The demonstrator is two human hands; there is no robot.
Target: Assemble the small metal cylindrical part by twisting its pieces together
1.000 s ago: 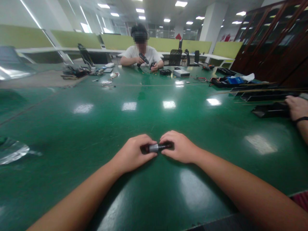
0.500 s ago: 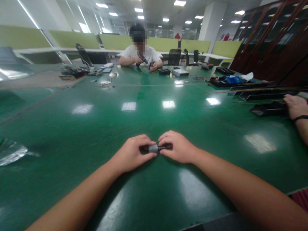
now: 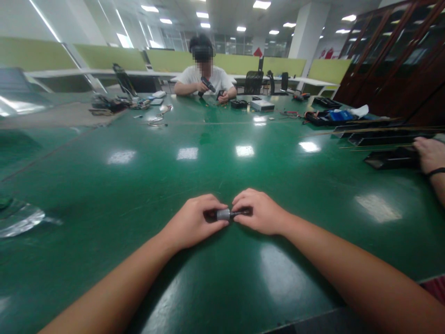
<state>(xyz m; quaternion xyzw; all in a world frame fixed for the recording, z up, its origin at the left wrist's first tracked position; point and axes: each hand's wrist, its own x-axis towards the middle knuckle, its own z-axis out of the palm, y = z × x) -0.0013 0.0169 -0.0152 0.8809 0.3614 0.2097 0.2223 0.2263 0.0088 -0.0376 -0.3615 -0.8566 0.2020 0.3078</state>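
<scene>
Left hand (image 3: 196,221) had the grey cylinder (image 3: 223,214) pinched between thumb and fingers, its dark end partly hidden in the palm. Right hand (image 3: 259,211) was closed, fingers and thumb, on a slim dark piece (image 3: 240,213) in line with the cylinder's right end; couldn't tell whether the two were joined. Both sat low over the green desk (image 3: 208,278), fingertips of the two hands nearly meeting. Off to the left was a shiny clear sheet (image 3: 24,222). On the right, another person's hand (image 3: 431,155), black band on the wrist, rested at a black channel (image 3: 391,158); more channels and thin rods lay beyond. Farther back: loose wires (image 3: 158,121), black blocks (image 3: 239,104) beside a pale box (image 3: 262,106). At the far side a co-worker (image 3: 219,76) in white held a dark tool (image 3: 208,84) and a small black part (image 3: 220,95).
</scene>
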